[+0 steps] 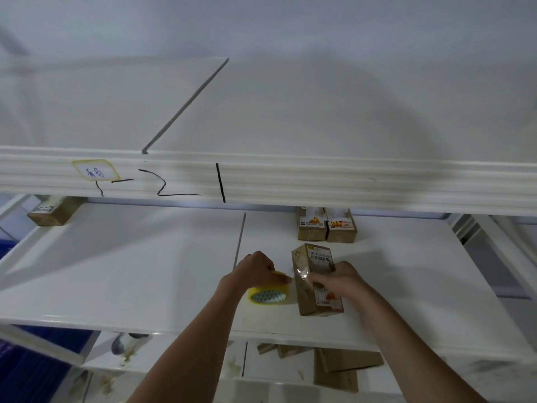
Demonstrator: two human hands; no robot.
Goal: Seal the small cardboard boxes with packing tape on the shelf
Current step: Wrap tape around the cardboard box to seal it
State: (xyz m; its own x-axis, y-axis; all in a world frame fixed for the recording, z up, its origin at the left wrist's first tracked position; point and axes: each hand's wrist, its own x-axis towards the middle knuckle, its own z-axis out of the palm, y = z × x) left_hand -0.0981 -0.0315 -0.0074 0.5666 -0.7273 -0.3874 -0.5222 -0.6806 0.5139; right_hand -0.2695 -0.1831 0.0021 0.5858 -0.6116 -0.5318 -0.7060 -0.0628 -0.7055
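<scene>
Left hand (255, 267): grip curled over the top of a yellow roll of packing tape (268, 292), fingers wrapped round its rim; the roll stands on the white middle shelf (130, 269).
Tape strip: a short clear length (300, 273) runs from the roll rightward onto the box's left face, shiny where it lies.
Right hand (340, 279): grip clasped on the tall brown cardboard box with a barcode label (315, 279), fingers curled round its right side and front, thumb near the tape end.
Box position: upright on the shelf, just right of the roll, near the front edge; a printed orange label sits on its lower front.
Far right: two small brown cardboard boxes with orange picture labels (327, 228) stand side by side, touching, behind the held box.
Far left: another brown cardboard box (55, 210) lies partly under the upper shelf rail (319, 178), which bears black marker strokes and a yellow-edged handwritten tag (95, 170).
Below: flat brown cardboard pieces (343, 365) lie on the lower shelf, partly hidden by the right forearm.
</scene>
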